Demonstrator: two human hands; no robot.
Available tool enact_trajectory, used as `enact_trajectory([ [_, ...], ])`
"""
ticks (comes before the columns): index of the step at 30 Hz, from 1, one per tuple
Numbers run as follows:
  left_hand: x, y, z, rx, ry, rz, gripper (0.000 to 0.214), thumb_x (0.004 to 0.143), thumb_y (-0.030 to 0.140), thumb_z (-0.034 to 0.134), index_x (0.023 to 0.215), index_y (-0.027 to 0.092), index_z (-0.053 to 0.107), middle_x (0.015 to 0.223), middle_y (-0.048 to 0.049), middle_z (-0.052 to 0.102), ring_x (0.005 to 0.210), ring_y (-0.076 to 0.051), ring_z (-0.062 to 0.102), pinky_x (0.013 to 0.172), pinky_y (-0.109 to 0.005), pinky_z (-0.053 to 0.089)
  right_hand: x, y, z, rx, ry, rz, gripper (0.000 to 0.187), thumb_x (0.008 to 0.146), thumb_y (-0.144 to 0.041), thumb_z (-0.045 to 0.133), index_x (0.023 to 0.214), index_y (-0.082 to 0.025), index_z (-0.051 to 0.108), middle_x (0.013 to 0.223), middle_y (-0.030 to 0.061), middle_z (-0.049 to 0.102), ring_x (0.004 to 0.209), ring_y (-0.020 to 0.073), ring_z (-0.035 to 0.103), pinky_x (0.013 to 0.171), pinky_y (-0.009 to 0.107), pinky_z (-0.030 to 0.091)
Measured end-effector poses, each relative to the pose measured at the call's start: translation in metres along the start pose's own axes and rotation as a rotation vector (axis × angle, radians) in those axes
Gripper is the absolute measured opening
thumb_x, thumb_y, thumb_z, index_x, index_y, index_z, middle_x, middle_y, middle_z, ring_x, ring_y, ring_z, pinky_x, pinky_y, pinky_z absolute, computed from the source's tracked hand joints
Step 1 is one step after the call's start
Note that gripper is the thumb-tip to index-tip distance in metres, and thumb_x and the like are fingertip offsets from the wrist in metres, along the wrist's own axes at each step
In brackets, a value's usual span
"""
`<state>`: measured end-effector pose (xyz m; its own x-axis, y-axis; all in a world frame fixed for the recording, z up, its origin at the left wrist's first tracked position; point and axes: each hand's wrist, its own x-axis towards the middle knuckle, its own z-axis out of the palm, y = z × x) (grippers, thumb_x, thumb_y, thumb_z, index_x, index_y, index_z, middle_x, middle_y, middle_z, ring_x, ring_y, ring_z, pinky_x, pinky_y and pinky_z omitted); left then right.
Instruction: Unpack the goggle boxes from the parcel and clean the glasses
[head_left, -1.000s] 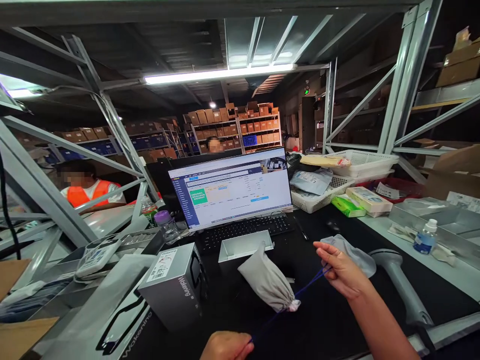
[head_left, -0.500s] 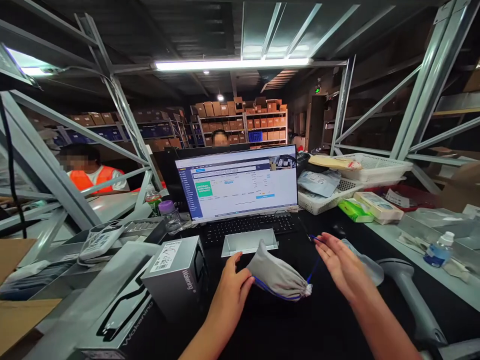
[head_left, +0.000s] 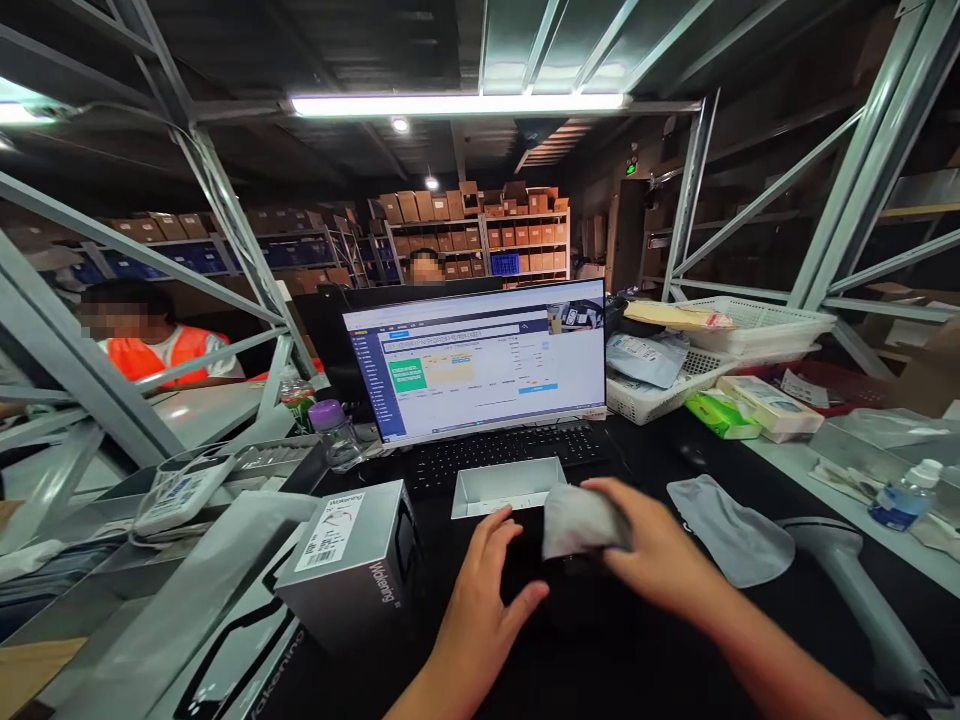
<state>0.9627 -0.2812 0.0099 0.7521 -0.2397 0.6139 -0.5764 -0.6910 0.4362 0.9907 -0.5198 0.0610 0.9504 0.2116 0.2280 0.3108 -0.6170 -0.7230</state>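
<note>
My right hand (head_left: 646,540) is wrapped round a small grey drawstring pouch (head_left: 577,522), held above the black desk. Its drawn end lies hidden in my palm. My left hand (head_left: 491,580) is open beside the pouch, thumb and fingers apart, touching nothing I can see. Just beyond both hands sits an open light-grey box tray (head_left: 487,490). Left of my left hand stands a grey box marked "Wakening" (head_left: 352,565) with a white label on top. A flat grey cloth pouch (head_left: 731,525) lies to the right of my right hand.
A monitor (head_left: 480,370) and keyboard (head_left: 502,458) stand ahead. On the right are a handheld scanner (head_left: 862,580), a small bottle (head_left: 904,495) and white baskets (head_left: 660,395). A purple-lidded jar (head_left: 334,435) is at the left. A person in an orange vest (head_left: 161,350) sits beyond the rack.
My right hand has let go of the drawstring and taken hold of the pouch, turning it. My left hand has released the pouch and opened. The view has shifted slightly.
</note>
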Motion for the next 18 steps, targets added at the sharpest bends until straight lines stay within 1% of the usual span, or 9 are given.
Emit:
enact_trajectory([
  [2,-0.011,-0.006,0.003,0.196,-0.119,0.122,0.066,0.06,0.038,0.094,0.116,0.018,0.063,0.126,-0.0155,0.067,0.112,-0.036,0.067,0.09,-0.054,0.062,0.005,0.019,-0.028,0.374,0.184,0.123,0.056,0.061,-0.018,0.068,0.116,-0.022,0.062,0.109,0.0048,0.071,0.1,0.0271,0.066,0.088,0.038,0.054],
  [3,-0.017,-0.007,0.005,0.277,-0.163,0.191,0.067,0.051,0.031,0.098,0.108,0.017,0.065,0.119,-0.0138,0.07,0.107,-0.036,0.068,0.088,-0.055,0.062,0.006,0.026,-0.039,0.549,0.294,0.17,0.055,0.059,-0.021,0.072,0.112,-0.022,0.062,0.102,0.003,0.071,0.094,0.0257,0.067,0.082,0.035,0.055],
  [4,-0.023,-0.007,0.007,0.339,-0.168,0.257,0.06,0.05,0.022,0.097,0.101,0.017,0.066,0.114,-0.0125,0.071,0.103,-0.035,0.069,0.088,-0.053,0.063,0.006,0.03,-0.047,0.705,0.411,0.193,0.057,0.057,-0.024,0.077,0.111,-0.023,0.061,0.1,0.0018,0.071,0.092,0.0246,0.067,0.078,0.033,0.055],
  [6,-0.034,-0.003,0.011,0.427,-0.064,0.365,0.035,0.067,0.008,0.082,0.096,0.016,0.065,0.108,-0.0107,0.072,0.099,-0.029,0.07,0.087,-0.047,0.063,0.002,0.031,-0.05,0.929,0.595,0.204,0.063,0.055,-0.028,0.084,0.113,-0.024,0.06,0.104,0.0013,0.071,0.095,0.0233,0.067,0.079,0.031,0.055],
  [7,-0.038,0.0,0.013,0.454,0.01,0.413,0.025,0.077,0.003,0.07,0.097,0.016,0.065,0.105,-0.0093,0.073,0.096,-0.026,0.07,0.086,-0.043,0.062,-0.002,0.029,-0.047,0.987,0.64,0.21,0.064,0.056,-0.029,0.086,0.114,-0.025,0.06,0.107,0.0019,0.071,0.099,0.0235,0.067,0.081,0.032,0.055],
  [9,-0.044,0.007,0.013,0.475,0.107,0.492,0.029,0.088,-0.002,0.048,0.099,0.018,0.065,0.099,-0.0061,0.073,0.093,-0.021,0.069,0.084,-0.036,0.059,-0.014,0.024,-0.032,1.01,0.646,0.225,0.064,0.058,-0.031,0.087,0.116,-0.026,0.059,0.11,0.0028,0.07,0.101,0.024,0.067,0.083,0.033,0.056],
  [12,-0.05,0.017,0.012,0.462,0.112,0.518,0.036,0.094,-0.001,0.039,0.101,0.021,0.067,0.093,-0.0022,0.073,0.09,-0.017,0.068,0.084,-0.031,0.053,-0.034,0.02,-0.003,0.874,0.467,0.169,0.063,0.056,-0.033,0.088,0.109,-0.027,0.055,0.09,-0.0005,0.067,0.077,0.0199,0.065,0.066,0.029,0.054],
  [14,-0.053,0.022,0.013,0.444,0.127,0.495,0.034,0.096,0.003,0.039,0.1,0.022,0.067,0.091,-0.0018,0.073,0.088,-0.017,0.068,0.083,-0.03,0.052,-0.042,0.019,0.013,0.661,0.271,0.03,0.055,0.057,-0.032,0.086,0.1,-0.026,0.053,0.079,-0.0028,0.062,0.064,0.0169,0.057,0.057,0.027,0.048],
  [18,-0.06,0.022,0.021,0.395,0.197,0.512,0.024,0.098,0.016,0.044,0.089,0.023,0.065,0.077,-0.0012,0.071,0.075,-0.017,0.068,0.075,-0.03,0.053,-0.03,0.009,0.029,-0.091,-0.236,-0.293,0.027,0.069,-0.011,0.065,0.093,-0.022,0.056,0.088,0.0023,0.067,0.077,0.0196,0.062,0.069,0.029,0.047],
])
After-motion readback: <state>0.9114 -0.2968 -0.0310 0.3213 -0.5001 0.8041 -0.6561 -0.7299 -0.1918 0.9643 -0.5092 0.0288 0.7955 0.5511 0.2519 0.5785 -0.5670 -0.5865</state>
